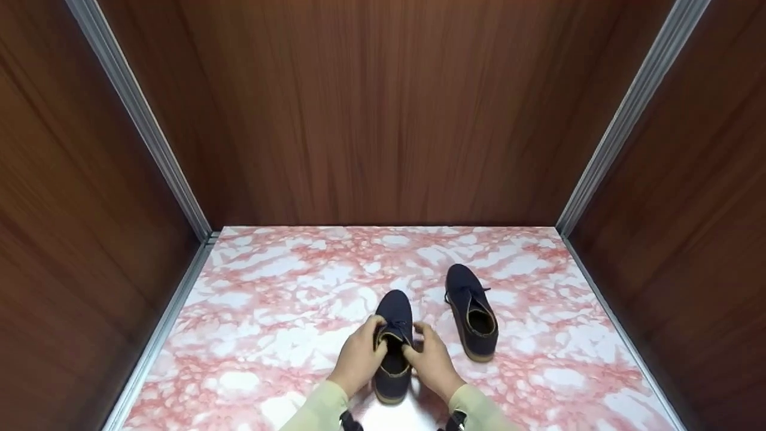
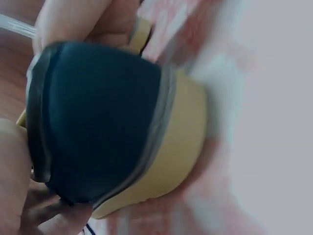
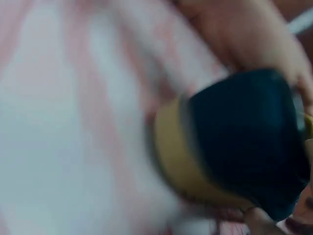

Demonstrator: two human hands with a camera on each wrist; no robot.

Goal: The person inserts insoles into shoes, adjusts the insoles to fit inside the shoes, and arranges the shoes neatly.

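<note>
A dark navy lace-up shoe (image 1: 395,304) with a tan sole stands on the pink and white marbled surface, its toe pointing away from me. From the left, my left hand (image 1: 358,354) grips the side of its opening, thumb at the inner edge and fingers outside. My right hand (image 1: 433,360) holds the opposite side in the same way. Both wrist views show the heel close up, the navy back (image 2: 100,117) above a tan sole (image 3: 178,147); the right wrist view is blurred. The fingertips on the outer sides are partly hidden.
A matching navy shoe (image 1: 464,287) stands to the right, slightly angled, its laces loose at the sides. Brown wood-grain panels (image 1: 383,114) enclose the marbled surface (image 1: 257,335) at the back and both sides, with grey metal strips (image 1: 143,120) along the corners.
</note>
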